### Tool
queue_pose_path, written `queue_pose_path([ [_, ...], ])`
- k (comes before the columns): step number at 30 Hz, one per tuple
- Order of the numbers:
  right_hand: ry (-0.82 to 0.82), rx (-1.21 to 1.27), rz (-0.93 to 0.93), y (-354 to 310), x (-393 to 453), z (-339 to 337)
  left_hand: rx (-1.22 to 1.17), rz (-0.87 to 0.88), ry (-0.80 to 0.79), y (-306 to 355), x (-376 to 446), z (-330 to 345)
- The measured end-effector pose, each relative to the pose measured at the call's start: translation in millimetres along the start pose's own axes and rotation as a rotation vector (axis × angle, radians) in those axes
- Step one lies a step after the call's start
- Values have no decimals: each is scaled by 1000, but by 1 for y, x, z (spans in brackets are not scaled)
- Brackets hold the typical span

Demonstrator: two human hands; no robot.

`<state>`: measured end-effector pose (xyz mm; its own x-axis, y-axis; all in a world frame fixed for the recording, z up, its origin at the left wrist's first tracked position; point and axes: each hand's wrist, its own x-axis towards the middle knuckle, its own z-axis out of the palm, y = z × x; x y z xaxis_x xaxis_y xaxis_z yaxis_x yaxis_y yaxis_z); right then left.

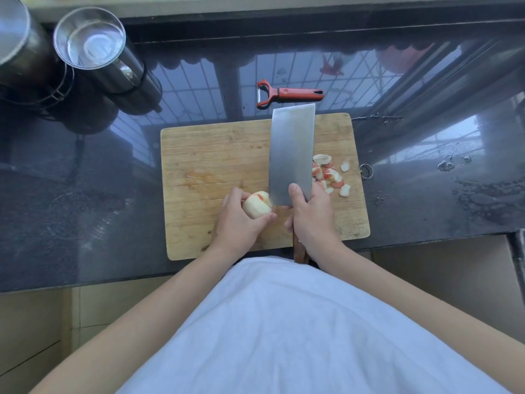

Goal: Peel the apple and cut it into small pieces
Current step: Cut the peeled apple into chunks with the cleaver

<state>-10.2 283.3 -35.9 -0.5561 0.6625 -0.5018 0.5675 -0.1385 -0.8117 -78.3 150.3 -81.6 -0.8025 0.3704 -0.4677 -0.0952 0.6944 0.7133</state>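
where glossy black counter (85,211) (window reflected) bears wooden board (216,155), left fingers (237,198) clasping apple (257,204), right fingers (295,194) clamping cleaver (292,149)

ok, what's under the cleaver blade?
The cleaver covers bare cutting board and the left edge of the apple peel pile. How much peel lies beneath is hidden.

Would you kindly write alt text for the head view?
A left hand holds a mostly peeled apple on a wooden cutting board while the right hand grips a cleaver beside it. Peel scraps lie right; a red peeler rests behind.
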Motion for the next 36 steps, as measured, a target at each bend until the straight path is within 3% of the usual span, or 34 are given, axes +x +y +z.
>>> queue_pose_path([
  [24,99,-66,1,5,2,14,91,-36,55,17,-16,13],
  [36,24,26,31,5,2,9,-123,-18,18,-4,-8,2],
])
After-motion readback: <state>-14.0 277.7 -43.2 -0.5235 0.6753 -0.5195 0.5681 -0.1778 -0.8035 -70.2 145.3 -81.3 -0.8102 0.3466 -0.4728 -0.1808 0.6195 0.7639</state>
